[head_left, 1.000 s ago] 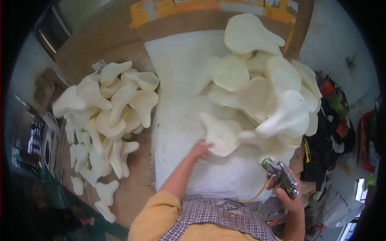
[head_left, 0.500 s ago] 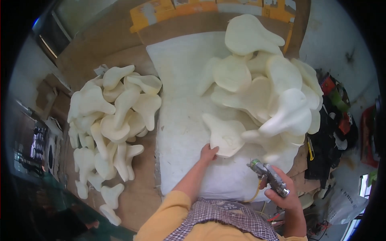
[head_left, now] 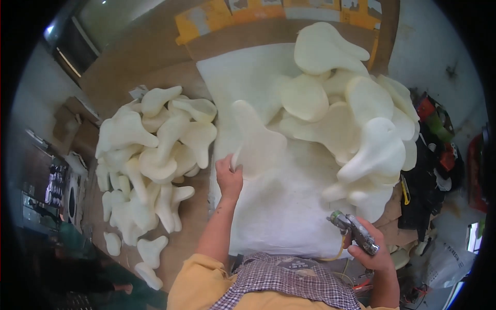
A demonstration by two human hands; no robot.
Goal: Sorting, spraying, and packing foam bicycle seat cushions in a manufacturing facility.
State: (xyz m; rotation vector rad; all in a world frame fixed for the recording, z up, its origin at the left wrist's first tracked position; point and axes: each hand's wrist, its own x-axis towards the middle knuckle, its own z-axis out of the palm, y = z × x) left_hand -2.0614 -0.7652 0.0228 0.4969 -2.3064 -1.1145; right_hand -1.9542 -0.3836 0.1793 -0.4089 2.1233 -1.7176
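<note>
My left hand [head_left: 230, 178] is closed on the wide end of a cream foam saddle pad [head_left: 261, 142], holding it over the white sheet [head_left: 227, 77] on the table. The pad's narrow nose points to the far side. In my right hand [head_left: 376, 253] is a metal spray gun [head_left: 356, 231], its green-tinged nozzle end turned to the left. A thin yellow hose [head_left: 338, 253] hangs below the gun. A heap of similar foam pads [head_left: 374, 147] lies on the sheet to the right of the held pad.
Another pile of foam saddle pads [head_left: 170, 139] covers the brown board on the left. Orange-taped cardboard [head_left: 258, 14] edges the far side. At the right are dark cloths [head_left: 421, 191] and a yellow cutter knife [head_left: 405, 190]. A person's hand [head_left: 124, 288] shows at the lower left.
My left hand has pulled the pad away from the right heap, leftward and up over the sheet. My right hand still holds the spray gun, nearly unmoved.
</note>
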